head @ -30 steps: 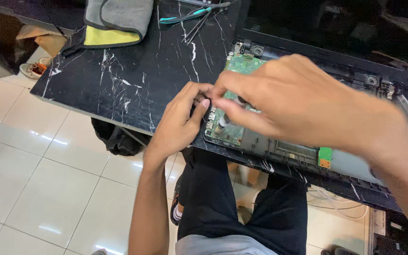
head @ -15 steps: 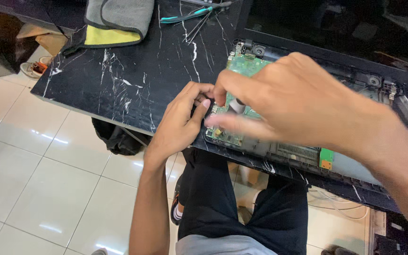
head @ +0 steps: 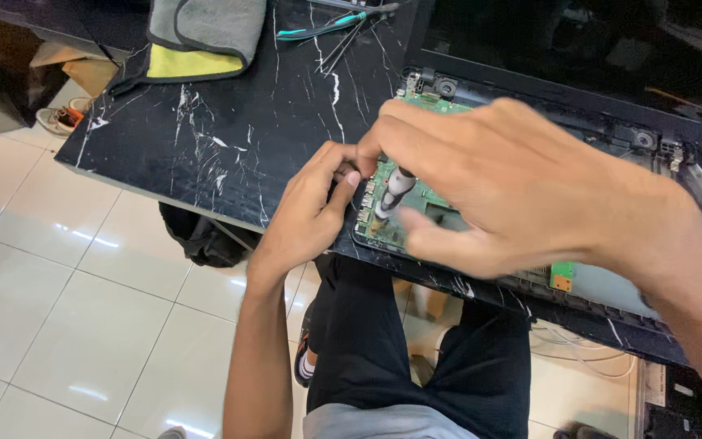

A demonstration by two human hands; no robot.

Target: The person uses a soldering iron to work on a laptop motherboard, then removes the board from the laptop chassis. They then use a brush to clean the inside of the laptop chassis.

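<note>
An opened laptop base [head: 611,289] lies at the front edge of a black marble table [head: 229,138], its green circuit board [head: 416,195] exposed. My right hand [head: 497,179] holds a small screwdriver [head: 392,193] with a grey and black shaft, its tip down on the board's left edge. My left hand [head: 310,207] rests at the laptop's left edge, fingers curled next to the screwdriver's top and touching my right fingertips. Whether it grips anything is hidden.
A grey and yellow pouch [head: 197,36] lies at the table's back left. Teal-handled tweezers or pliers [head: 327,24] lie behind it. The laptop's dark screen [head: 578,49] stands open at the back. A black bag [head: 201,240] sits under the table on the white tiled floor.
My right hand has lifted slightly, uncovering the screwdriver shaft standing on the board. My left hand stays at the laptop's left edge.
</note>
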